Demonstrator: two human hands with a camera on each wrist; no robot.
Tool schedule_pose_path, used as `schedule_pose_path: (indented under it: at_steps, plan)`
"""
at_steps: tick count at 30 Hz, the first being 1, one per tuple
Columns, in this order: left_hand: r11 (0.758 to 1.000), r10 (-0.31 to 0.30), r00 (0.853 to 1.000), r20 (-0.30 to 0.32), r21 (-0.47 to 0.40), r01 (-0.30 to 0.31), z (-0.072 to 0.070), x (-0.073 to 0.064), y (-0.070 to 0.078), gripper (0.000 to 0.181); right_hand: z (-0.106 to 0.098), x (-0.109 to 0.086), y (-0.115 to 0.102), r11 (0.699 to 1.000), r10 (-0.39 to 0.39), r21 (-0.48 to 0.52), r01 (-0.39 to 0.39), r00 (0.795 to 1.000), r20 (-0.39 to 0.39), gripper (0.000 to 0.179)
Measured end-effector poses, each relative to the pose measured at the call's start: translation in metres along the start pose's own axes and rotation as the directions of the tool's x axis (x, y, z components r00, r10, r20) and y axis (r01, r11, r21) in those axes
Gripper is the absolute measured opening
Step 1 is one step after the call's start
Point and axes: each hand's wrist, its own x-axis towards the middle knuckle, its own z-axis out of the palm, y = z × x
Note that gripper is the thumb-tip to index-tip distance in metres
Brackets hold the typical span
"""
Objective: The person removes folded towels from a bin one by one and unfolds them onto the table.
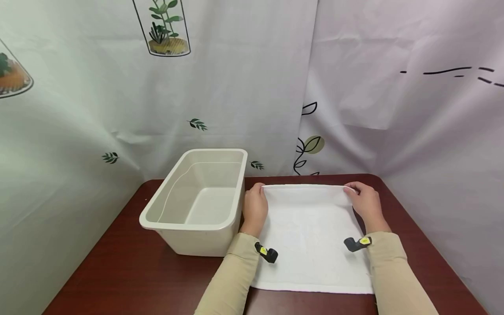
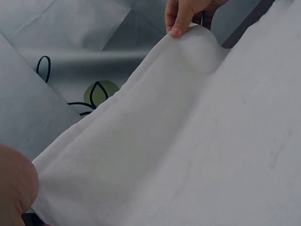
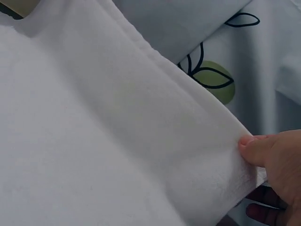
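A white cloth (image 1: 311, 240), perhaps a towel, lies spread over the table with its far edge lifted. My left hand (image 1: 255, 209) pinches the far left corner, close beside the beige plastic tub. At the far right corner my right hand (image 1: 365, 204) pinches the same edge between thumb and fingers. Seen from the right wrist, the thumb of the right hand (image 3: 277, 162) presses on top of the cloth (image 3: 117, 132). In the left wrist view only part of the left hand (image 2: 16, 181) shows, and its fingertips are hidden.
The beige tub (image 1: 189, 226) stands upright left of the cloth, with nothing seen inside. Under both is a dark red-brown table (image 1: 157, 280) with rounded far corners. A white printed curtain (image 1: 252, 87) hangs behind and along the sides.
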Motion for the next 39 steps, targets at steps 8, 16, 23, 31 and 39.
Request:
schedule_pose_path:
  at_steps: [8,16,23,31,39]
  plan:
    - [0.994,-0.036,0.999,0.015,-0.103,0.037,0.014,-0.002,-0.01,0.026,0.018,0.007,0.002,1.0,0.005,-0.005,-0.006,0.994,-0.112,0.028]
    - [0.991,-0.061,0.998,0.025,-0.119,0.063,0.025,-0.009,-0.02,0.04,0.028,0.003,0.002,0.996,0.075,-0.051,-0.079,0.994,-0.077,0.026]
    - [0.999,-0.03,0.999,0.016,-0.043,0.03,0.032,-0.012,-0.02,0.015,0.036,0.0,0.001,0.996,0.014,-0.09,0.002,0.983,0.183,0.019]
    - [0.988,0.156,0.976,0.15,-0.028,-0.154,0.035,-0.016,-0.024,0.017,0.053,0.002,-0.001,0.967,-0.172,-0.132,0.217,0.942,0.287,0.02]
    - [0.987,0.029,0.88,0.473,0.126,-0.1,0.035,-0.005,-0.023,0.049,0.069,0.023,-0.001,0.92,-0.204,-0.248,0.304,0.911,0.359,0.055]
